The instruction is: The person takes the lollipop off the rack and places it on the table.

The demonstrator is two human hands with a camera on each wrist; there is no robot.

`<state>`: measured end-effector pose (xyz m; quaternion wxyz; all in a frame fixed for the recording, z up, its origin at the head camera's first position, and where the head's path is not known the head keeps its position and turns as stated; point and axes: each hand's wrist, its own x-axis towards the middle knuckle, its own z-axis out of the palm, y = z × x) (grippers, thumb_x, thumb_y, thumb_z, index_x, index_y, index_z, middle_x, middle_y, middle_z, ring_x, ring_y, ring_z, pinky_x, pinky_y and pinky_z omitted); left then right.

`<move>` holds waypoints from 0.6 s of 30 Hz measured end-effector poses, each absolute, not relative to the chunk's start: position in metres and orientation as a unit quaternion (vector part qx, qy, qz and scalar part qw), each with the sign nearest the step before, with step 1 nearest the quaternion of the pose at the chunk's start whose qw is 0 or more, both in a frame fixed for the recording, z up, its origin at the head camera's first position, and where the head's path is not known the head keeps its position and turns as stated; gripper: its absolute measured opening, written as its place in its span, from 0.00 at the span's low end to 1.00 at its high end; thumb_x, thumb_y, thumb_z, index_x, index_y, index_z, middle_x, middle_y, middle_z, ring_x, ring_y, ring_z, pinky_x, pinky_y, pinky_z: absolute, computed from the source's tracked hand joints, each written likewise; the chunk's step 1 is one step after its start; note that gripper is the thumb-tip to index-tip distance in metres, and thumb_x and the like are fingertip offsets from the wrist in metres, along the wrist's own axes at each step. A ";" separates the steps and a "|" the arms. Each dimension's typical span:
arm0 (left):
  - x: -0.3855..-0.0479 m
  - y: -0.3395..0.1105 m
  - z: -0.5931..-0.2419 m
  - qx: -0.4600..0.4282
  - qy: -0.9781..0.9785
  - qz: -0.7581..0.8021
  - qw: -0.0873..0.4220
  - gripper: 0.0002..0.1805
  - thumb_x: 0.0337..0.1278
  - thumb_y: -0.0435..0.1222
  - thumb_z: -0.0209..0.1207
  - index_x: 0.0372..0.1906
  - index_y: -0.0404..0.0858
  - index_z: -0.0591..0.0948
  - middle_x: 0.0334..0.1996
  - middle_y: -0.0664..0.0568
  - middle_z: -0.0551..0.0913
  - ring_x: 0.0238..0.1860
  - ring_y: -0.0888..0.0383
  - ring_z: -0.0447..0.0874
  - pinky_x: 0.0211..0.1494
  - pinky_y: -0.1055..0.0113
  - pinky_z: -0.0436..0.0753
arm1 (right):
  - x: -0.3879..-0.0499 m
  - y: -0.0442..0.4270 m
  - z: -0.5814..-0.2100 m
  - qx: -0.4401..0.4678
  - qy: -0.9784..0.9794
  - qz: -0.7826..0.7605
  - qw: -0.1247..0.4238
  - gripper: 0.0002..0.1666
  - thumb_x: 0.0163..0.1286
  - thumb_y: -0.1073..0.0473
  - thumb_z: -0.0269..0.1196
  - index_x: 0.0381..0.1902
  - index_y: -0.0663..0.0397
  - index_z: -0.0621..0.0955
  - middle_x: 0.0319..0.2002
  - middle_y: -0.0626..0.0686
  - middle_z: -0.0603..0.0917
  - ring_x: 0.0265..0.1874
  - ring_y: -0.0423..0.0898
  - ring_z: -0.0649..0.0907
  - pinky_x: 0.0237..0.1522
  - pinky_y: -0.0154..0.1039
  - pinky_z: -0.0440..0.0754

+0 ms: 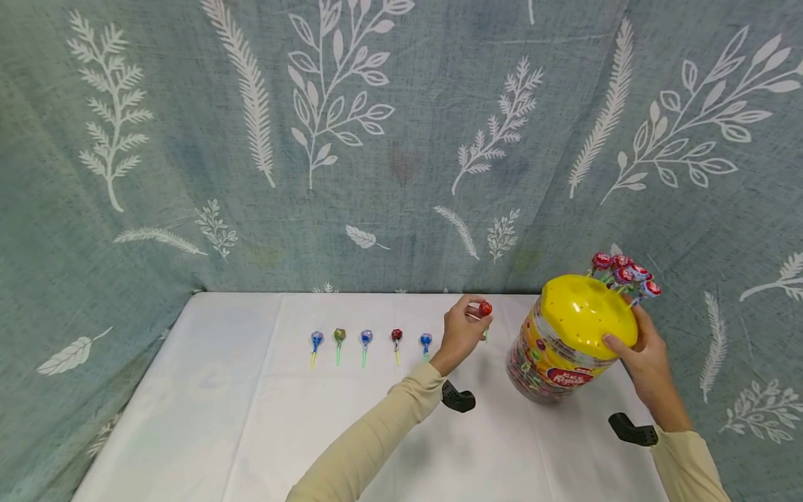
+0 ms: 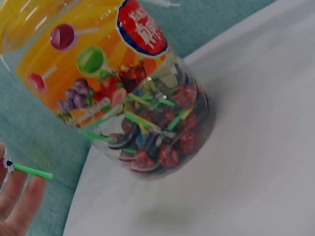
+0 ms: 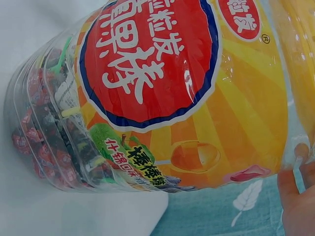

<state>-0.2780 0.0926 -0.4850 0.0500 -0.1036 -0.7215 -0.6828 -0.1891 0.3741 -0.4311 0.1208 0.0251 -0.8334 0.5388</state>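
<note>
My left hand [image 1: 463, 331] pinches a red-wrapped lollipop [image 1: 486, 309], its green stick [image 2: 32, 171] pointing away from the fingers in the left wrist view. To its right leans a big clear candy jar [image 1: 548, 366] with a yellow lid [image 1: 580, 307] and a fruit-printed label [image 3: 246, 98]. My right hand [image 1: 650, 359] grips the jar at the lid's edge, thumb on top. Several red-and-blue lollipops [image 1: 622, 274] stand in holes at the lid's far right. More lollipops [image 2: 167, 155] lie inside the jar's bottom. Whether the jar's base touches the table I cannot tell.
Left of the jar, several lollipops lie in a row on the white table [image 1: 169, 418], among them a green one [image 1: 339, 335], a dark red one [image 1: 397, 335] and a blue one [image 1: 426, 339] partly behind the left arm. A leaf-patterned curtain [image 1: 401, 174] hangs behind the table.
</note>
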 end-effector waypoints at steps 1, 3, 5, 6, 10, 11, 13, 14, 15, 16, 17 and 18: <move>-0.278 0.092 -0.487 -0.101 -0.723 -0.682 0.052 0.16 0.51 0.26 0.64 0.47 0.36 0.79 0.29 0.47 0.80 0.23 0.63 0.80 0.21 0.70 0.82 | -0.189 0.374 -0.431 0.026 -0.832 0.541 0.121 0.43 0.70 0.62 0.57 0.75 0.38 0.50 0.63 0.48 0.64 0.51 0.36 0.70 0.45 0.17 0.71; -0.278 0.090 -0.490 -0.095 -0.727 -0.678 0.054 0.16 0.51 0.27 0.65 0.47 0.36 0.79 0.29 0.46 0.81 0.23 0.63 0.81 0.21 0.70 0.81 | -0.189 0.374 -0.432 0.030 -0.825 0.550 0.122 0.43 0.70 0.63 0.57 0.75 0.39 0.51 0.63 0.47 0.65 0.51 0.36 0.71 0.45 0.17 0.71; -0.278 0.088 -0.492 -0.089 -0.732 -0.674 0.054 0.16 0.51 0.27 0.65 0.47 0.36 0.78 0.29 0.46 0.81 0.23 0.62 0.81 0.21 0.70 0.81 | -0.189 0.375 -0.433 0.034 -0.821 0.557 0.123 0.43 0.69 0.64 0.57 0.75 0.41 0.51 0.62 0.46 0.65 0.51 0.36 0.71 0.45 0.17 0.72; -0.278 0.087 -0.493 -0.085 -0.734 -0.672 0.053 0.16 0.51 0.27 0.64 0.47 0.36 0.78 0.29 0.46 0.81 0.23 0.62 0.81 0.20 0.69 0.81 | -0.190 0.375 -0.433 0.035 -0.818 0.561 0.123 0.43 0.69 0.64 0.57 0.75 0.41 0.51 0.62 0.46 0.65 0.51 0.36 0.71 0.45 0.17 0.72; -0.278 0.083 -0.500 -0.068 -0.744 -0.663 0.048 0.15 0.52 0.28 0.64 0.47 0.35 0.78 0.28 0.47 0.80 0.22 0.61 0.79 0.20 0.69 0.81 | -0.190 0.375 -0.433 0.039 -0.809 0.573 0.125 0.43 0.69 0.65 0.57 0.75 0.41 0.51 0.61 0.45 0.66 0.51 0.36 0.71 0.45 0.17 0.72; -0.279 0.082 -0.502 -0.063 -0.746 -0.661 0.046 0.15 0.52 0.28 0.64 0.47 0.35 0.78 0.28 0.47 0.80 0.22 0.62 0.79 0.20 0.69 0.81 | -0.190 0.374 -0.433 0.040 -0.806 0.576 0.126 0.43 0.69 0.66 0.57 0.75 0.42 0.51 0.61 0.45 0.66 0.51 0.36 0.71 0.45 0.18 0.72; -0.280 0.081 -0.507 -0.051 -0.751 -0.657 0.042 0.16 0.53 0.29 0.65 0.47 0.34 0.78 0.28 0.48 0.80 0.21 0.62 0.79 0.20 0.69 0.81 | -0.190 0.374 -0.433 0.042 -0.801 0.583 0.127 0.43 0.69 0.66 0.57 0.75 0.42 0.52 0.61 0.45 0.66 0.51 0.36 0.71 0.46 0.18 0.72; -0.280 0.080 -0.509 -0.044 -0.753 -0.655 0.041 0.16 0.52 0.29 0.65 0.48 0.34 0.78 0.28 0.48 0.80 0.21 0.63 0.78 0.20 0.69 0.81 | -0.190 0.374 -0.433 0.042 -0.800 0.584 0.128 0.42 0.69 0.66 0.57 0.75 0.42 0.52 0.61 0.45 0.66 0.51 0.36 0.71 0.46 0.18 0.72; -0.281 0.079 -0.511 -0.037 -0.756 -0.652 0.040 0.16 0.52 0.30 0.65 0.48 0.34 0.78 0.27 0.48 0.80 0.21 0.63 0.78 0.20 0.69 0.81 | -0.190 0.374 -0.433 0.042 -0.800 0.584 0.129 0.42 0.69 0.66 0.57 0.75 0.42 0.52 0.61 0.45 0.66 0.51 0.36 0.71 0.46 0.18 0.72; -0.281 0.078 -0.513 -0.029 -0.757 -0.651 0.039 0.16 0.52 0.29 0.65 0.47 0.34 0.78 0.27 0.48 0.80 0.20 0.63 0.78 0.19 0.69 0.81 | -0.189 0.374 -0.433 0.041 -0.801 0.584 0.129 0.42 0.69 0.66 0.57 0.75 0.42 0.52 0.61 0.45 0.66 0.51 0.36 0.71 0.46 0.18 0.72; -0.282 0.077 -0.516 -0.022 -0.759 -0.649 0.039 0.16 0.51 0.29 0.65 0.47 0.33 0.78 0.26 0.49 0.80 0.19 0.62 0.78 0.18 0.69 0.80 | -0.189 0.374 -0.433 0.041 -0.801 0.584 0.129 0.42 0.69 0.66 0.57 0.75 0.42 0.52 0.61 0.45 0.66 0.51 0.36 0.71 0.46 0.18 0.72; -0.282 0.077 -0.518 -0.016 -0.761 -0.648 0.040 0.16 0.51 0.29 0.65 0.46 0.33 0.78 0.26 0.48 0.79 0.18 0.61 0.78 0.18 0.69 0.80 | -0.189 0.374 -0.433 0.039 -0.803 0.580 0.129 0.43 0.69 0.66 0.57 0.75 0.42 0.52 0.61 0.45 0.66 0.51 0.36 0.71 0.45 0.18 0.72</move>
